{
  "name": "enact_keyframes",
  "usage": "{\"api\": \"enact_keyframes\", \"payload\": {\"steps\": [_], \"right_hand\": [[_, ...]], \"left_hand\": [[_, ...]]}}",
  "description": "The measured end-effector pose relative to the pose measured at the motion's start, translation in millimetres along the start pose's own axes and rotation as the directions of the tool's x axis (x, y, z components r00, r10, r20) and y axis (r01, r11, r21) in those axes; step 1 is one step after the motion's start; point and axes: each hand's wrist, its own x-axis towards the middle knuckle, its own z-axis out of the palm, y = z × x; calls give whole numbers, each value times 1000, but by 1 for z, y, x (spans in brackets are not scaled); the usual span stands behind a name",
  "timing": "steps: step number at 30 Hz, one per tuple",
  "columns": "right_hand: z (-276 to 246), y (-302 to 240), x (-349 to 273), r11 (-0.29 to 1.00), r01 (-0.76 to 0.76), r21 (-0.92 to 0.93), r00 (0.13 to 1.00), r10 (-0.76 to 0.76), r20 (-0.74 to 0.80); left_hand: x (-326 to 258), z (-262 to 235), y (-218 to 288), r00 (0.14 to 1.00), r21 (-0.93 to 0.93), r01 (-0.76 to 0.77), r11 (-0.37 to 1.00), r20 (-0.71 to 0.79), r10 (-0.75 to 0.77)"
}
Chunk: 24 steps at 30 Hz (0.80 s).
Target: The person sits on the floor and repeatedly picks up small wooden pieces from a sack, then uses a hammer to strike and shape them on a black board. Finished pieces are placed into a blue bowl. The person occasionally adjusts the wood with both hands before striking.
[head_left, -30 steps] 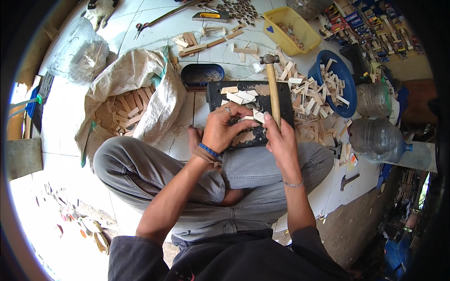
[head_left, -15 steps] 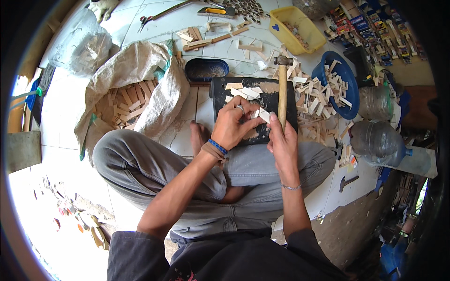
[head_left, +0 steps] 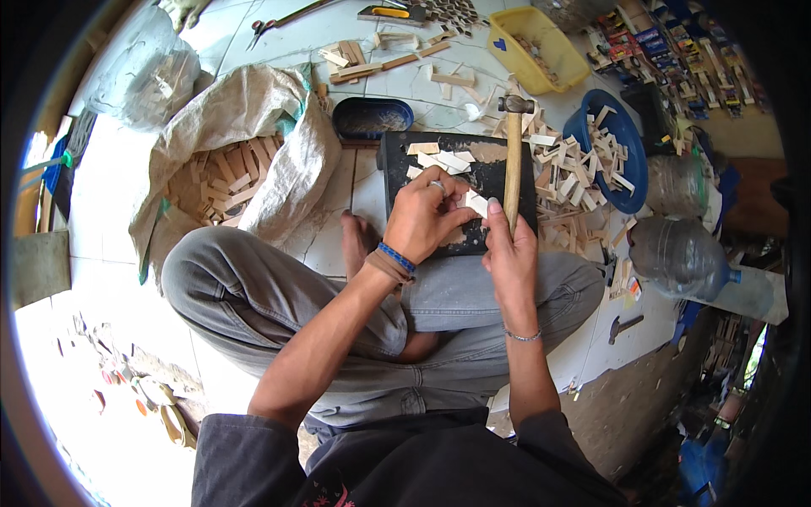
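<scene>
My left hand [head_left: 421,218] is closed, its fingertips pinching a small pale wooden piece [head_left: 476,203] over the black board [head_left: 394,166] in front of my crossed legs. The fingers of my right hand [head_left: 512,258] wrap round the wooden handle of a hammer [head_left: 514,165], its metal head pointing away from me. My right thumb tip touches the near end of the wooden piece. Several flat pale wood strips [head_left: 443,160] lie on the board just beyond my left hand. Whether a nail or other small part is between my fingers is too small to tell.
An open sack [head_left: 296,186] of wood pieces stands left. Right of the board, loose wood blocks surround a blue basin [head_left: 635,169]. Beyond are a dark blue tray [head_left: 338,122], a yellow tub [head_left: 564,72] and scissors [head_left: 259,32]. A second hammer [head_left: 623,328] lies beside my right knee.
My left fingers have shifted slightly around the wooden piece, leaving more of it showing. My right hand keeps its hold on the hammer. The whole view has moved a little.
</scene>
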Motion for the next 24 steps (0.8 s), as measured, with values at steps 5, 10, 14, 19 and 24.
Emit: {"api": "enact_keyframes", "payload": {"steps": [5,10,14,19,24], "right_hand": [[-1,-1,0,1000,-13,-16,1000,13,3],[-1,-3,0,999,5,-45,1000,-5,4],[-1,-2,0,998,13,-53,1000,-13,-1],[-3,0,1,999,24,-45,1000,-24,13],[-4,3,2,999,25,-36,999,-24,22]], "left_hand": [[0,1,-1,1000,-13,15,1000,5,-15],[0,2,-3,1000,-4,-18,1000,-8,18],[0,3,-4,1000,2,-21,1000,-15,21],[0,3,-6,1000,-16,-4,1000,-3,4],[-1,3,-7,1000,-32,3,999,8,-2]]}}
